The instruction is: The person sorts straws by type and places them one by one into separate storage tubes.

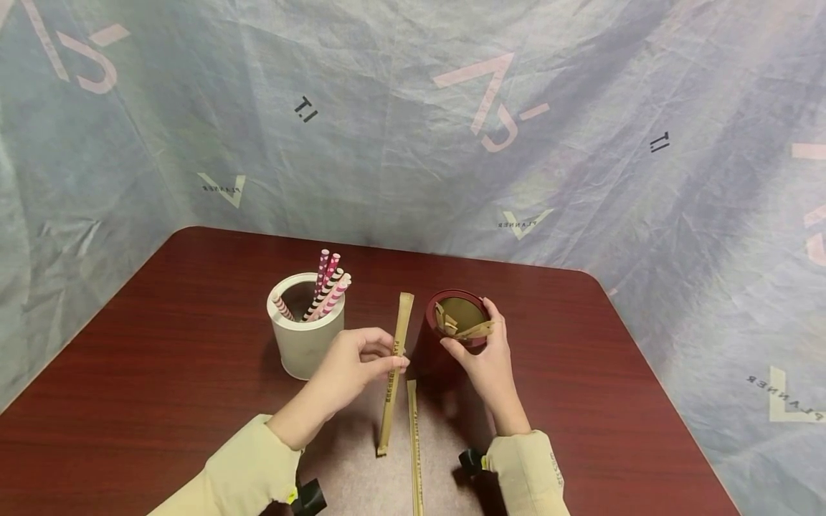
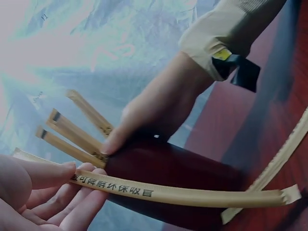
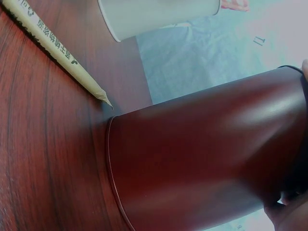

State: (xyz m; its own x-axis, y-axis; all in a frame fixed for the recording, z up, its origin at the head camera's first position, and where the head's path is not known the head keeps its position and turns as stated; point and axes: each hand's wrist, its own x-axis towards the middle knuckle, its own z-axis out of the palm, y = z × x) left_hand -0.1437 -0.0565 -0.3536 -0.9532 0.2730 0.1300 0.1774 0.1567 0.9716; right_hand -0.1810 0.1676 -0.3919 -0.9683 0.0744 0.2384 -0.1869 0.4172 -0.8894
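Note:
My left hand (image 1: 348,367) pinches a paper-wrapped drinking straw (image 1: 403,319) between thumb and fingers, slanting above the table. Printed characters show along its wrapper (image 2: 192,195) in the left wrist view. With thumb and fingers around its rim, my right hand (image 1: 488,365) grips a dark red canister (image 3: 207,149). Several wrapped straws (image 2: 82,132) stick out of its mouth, close to the right thumb. Another wrapped straw (image 1: 416,444) lies on the table between the two arms. Part of the right hand is cut off in the right wrist view.
Left of the dark red canister stands a white canister (image 1: 306,351) holding several patterned paper straws (image 1: 330,290), striped and dotted. The reddish-brown wooden table (image 1: 161,344) has a rounded far edge. Behind it hangs a grey printed cloth (image 1: 381,158).

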